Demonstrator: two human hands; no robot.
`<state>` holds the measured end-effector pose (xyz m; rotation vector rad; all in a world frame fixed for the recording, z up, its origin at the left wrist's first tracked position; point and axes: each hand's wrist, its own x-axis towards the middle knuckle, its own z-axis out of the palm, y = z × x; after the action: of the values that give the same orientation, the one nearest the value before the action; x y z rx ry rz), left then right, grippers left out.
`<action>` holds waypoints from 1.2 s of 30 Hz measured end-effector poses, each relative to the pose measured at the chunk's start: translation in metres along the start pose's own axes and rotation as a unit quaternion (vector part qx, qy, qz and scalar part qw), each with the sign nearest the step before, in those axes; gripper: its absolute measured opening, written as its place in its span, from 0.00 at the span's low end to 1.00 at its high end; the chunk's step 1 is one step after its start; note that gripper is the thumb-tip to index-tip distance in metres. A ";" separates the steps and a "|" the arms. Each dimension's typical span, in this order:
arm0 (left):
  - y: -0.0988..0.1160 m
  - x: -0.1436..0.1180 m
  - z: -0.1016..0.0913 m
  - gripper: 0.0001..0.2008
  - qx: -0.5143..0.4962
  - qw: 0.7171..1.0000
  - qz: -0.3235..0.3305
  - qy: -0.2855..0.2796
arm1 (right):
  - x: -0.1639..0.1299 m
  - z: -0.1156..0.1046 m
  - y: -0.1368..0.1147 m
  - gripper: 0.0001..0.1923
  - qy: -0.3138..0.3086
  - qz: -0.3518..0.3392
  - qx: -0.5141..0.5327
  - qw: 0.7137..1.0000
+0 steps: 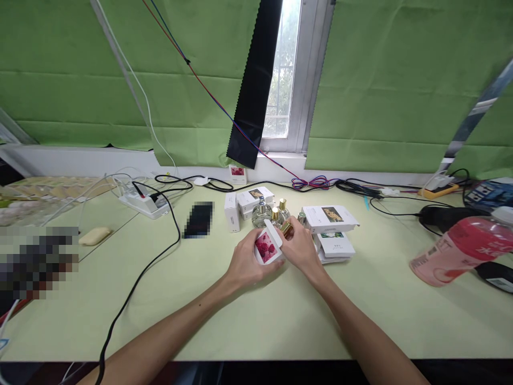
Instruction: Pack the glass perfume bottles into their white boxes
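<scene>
Setting: improvised recording or product-packing workspace, not a home. Green fabric backdrop (80, 69) is hung over the wall and window (280, 75) beyond the fingers. Pale green table (256, 321) carries a power strip (145, 202) and loose cables (360, 187), left and right of the fingers; small perfume boxes (331, 216) are clustered just past them.

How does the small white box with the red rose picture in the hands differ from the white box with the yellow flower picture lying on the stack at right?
The rose-picture box is held between the left hand and right hand, its end flap open; the yellow-flower box lies flat and shut on the stack, untouched. The rose-picture box looks smaller and squarer, the yellow-flower box wider. Both are white card with a flower print.
</scene>
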<state>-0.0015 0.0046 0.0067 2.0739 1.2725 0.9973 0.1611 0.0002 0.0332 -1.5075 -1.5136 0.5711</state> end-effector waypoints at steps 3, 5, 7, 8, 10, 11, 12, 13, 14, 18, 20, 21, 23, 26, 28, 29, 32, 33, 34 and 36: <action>-0.001 0.000 0.000 0.31 0.000 1.000 0.003 0.001 | 0.001 0.001 0.001 0.13 0.000 -0.001 -0.003 1.000; -0.001 0.000 0.001 0.32 0.001 1.000 0.006 0.002 | 0.001 0.002 0.003 0.13 0.001 -0.004 -0.004 1.000; -0.002 0.000 0.001 0.32 0.001 1.000 0.008 0.004 | 0.002 0.003 0.004 0.14 0.001 -0.006 -0.003 1.000; -0.002 0.000 0.001 0.32 0.000 1.000 0.009 0.004 | 0.002 0.003 0.004 0.14 0.001 -0.007 -0.003 1.000; -0.002 0.000 0.002 0.31 -0.001 1.000 0.011 0.004 | 0.002 0.003 0.005 0.14 -0.001 -0.007 -0.002 1.000; -0.002 0.000 0.002 0.31 -0.001 1.000 0.011 0.004 | 0.002 0.003 0.006 0.14 -0.002 -0.008 -0.002 1.000; -0.002 0.000 0.002 0.32 -0.001 1.000 0.010 0.005 | 0.002 0.003 0.006 0.14 -0.004 -0.009 -0.002 1.000; -0.002 0.000 0.002 0.32 -0.001 1.000 0.009 0.006 | 0.002 0.003 0.006 0.14 -0.006 -0.010 -0.001 1.000; -0.002 0.000 0.002 0.32 -0.001 1.000 0.008 0.006 | 0.002 0.003 0.006 0.14 -0.008 -0.012 0.000 1.000; -0.001 0.000 0.002 0.31 0.000 1.000 0.007 0.005 | 0.002 0.002 0.005 0.12 -0.011 -0.014 0.001 1.000; -0.001 0.000 0.001 0.31 -0.001 1.000 0.007 0.005 | 0.002 0.001 0.005 0.12 -0.009 -0.015 0.000 1.000; -0.001 0.000 0.001 0.31 -0.002 1.000 0.008 0.006 | 0.002 0.001 0.005 0.11 -0.009 -0.016 0.001 1.000; -0.001 0.000 0.001 0.30 -0.004 1.000 0.010 0.007 | 0.002 0.002 0.005 0.11 -0.011 -0.018 0.004 1.000; -0.001 0.000 0.002 0.30 -0.009 1.000 0.009 0.007 | 0.003 0.002 0.006 0.11 -0.014 -0.020 0.011 1.000; -0.001 0.000 0.002 0.30 -0.012 1.000 0.010 0.007 | 0.003 0.002 0.006 0.11 -0.016 -0.022 0.015 1.000; -0.001 0.000 0.002 0.30 -0.012 1.000 0.011 0.008 | 0.003 0.002 0.007 0.12 -0.017 -0.024 0.017 0.999; -0.001 -0.001 0.002 0.29 -0.009 1.000 0.015 0.013 | 0.003 0.003 0.007 0.13 -0.016 -0.027 0.019 0.999; -0.001 -0.001 0.002 0.29 -0.009 1.000 0.015 0.014 | 0.003 0.003 0.007 0.13 -0.016 -0.028 0.018 0.999; -0.001 0.000 0.002 0.30 -0.009 1.000 0.014 0.014 | 0.003 0.003 0.007 0.13 -0.016 -0.029 0.018 0.999; -0.001 0.000 0.002 0.30 -0.012 1.000 0.011 0.012 | 0.003 0.003 0.007 0.13 -0.018 -0.031 0.017 0.999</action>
<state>-0.0008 0.0049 0.0044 2.0671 1.2455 1.0458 0.1631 0.0052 0.0264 -1.4259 -1.5654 0.5879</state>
